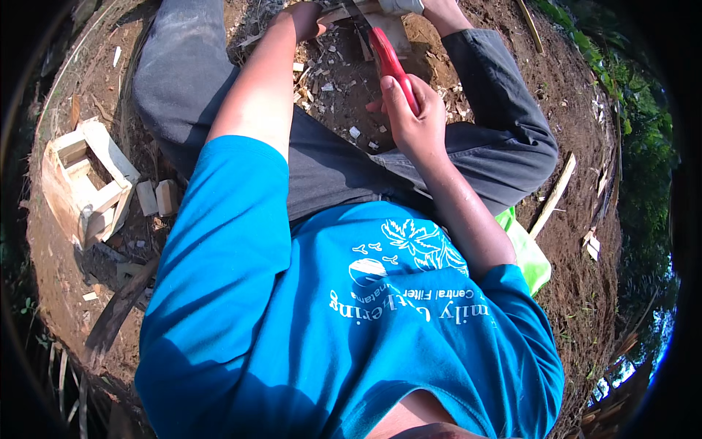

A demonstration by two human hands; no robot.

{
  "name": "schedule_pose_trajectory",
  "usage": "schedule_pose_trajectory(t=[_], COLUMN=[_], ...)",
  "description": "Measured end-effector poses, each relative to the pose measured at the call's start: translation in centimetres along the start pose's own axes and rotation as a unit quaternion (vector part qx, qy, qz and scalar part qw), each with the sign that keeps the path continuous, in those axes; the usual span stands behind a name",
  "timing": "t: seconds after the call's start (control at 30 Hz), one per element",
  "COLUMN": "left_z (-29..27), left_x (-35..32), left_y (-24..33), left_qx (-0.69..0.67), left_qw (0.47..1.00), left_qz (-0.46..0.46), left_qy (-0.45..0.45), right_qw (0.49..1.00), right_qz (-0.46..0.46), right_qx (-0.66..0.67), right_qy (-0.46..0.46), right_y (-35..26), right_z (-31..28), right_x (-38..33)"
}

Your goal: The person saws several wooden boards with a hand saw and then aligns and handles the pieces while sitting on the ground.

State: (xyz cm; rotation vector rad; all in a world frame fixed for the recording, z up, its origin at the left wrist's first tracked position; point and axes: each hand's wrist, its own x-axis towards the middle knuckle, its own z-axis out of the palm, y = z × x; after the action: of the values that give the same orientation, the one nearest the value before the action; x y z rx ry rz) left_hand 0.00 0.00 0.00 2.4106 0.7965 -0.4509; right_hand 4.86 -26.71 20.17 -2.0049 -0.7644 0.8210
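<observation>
Seated outdoors on bare brown earth, looking down past a blue shirt and grey trousers. Right hand [413, 121] closed around the red handle of a blade tool [387, 62], cutting a pale wooden piece [344, 13] steadied by the left hand [307, 18], grip unclear. Wood chips [329, 80] scattered between the knees: carving seemingly well underway, unfinished. Small pale wooden crate [84, 183] at the ground's left edge.

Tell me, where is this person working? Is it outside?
Yes, probably an outdoor woodworking spot: bare dirt ground, green plants at the edge, wood chips scattered about, and a small wooden box frame nearby.
</observation>
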Motion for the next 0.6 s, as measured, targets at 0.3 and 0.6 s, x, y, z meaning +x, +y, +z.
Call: schedule_pose_trajectory(t=[0.3, 0.6], left_z=[-0.8, 0.7], left_x=[-2.6, -2.5], left_y=[1.8, 2.4], left_qx=[-0.028, -0.036], left_qw=[0.990, 0.982], left_qz=[-0.083, -0.129], left_qy=[0.113, 0.133], right_qw=[0.996, 0.996], right_qz=[-0.045, 0.001], right_qx=[-0.065, -0.086], right_qy=[0.043, 0.005], right_y=[1.6, 0.6], right_z=[2.6, 1.0], right_x=[3.1, 2.5])
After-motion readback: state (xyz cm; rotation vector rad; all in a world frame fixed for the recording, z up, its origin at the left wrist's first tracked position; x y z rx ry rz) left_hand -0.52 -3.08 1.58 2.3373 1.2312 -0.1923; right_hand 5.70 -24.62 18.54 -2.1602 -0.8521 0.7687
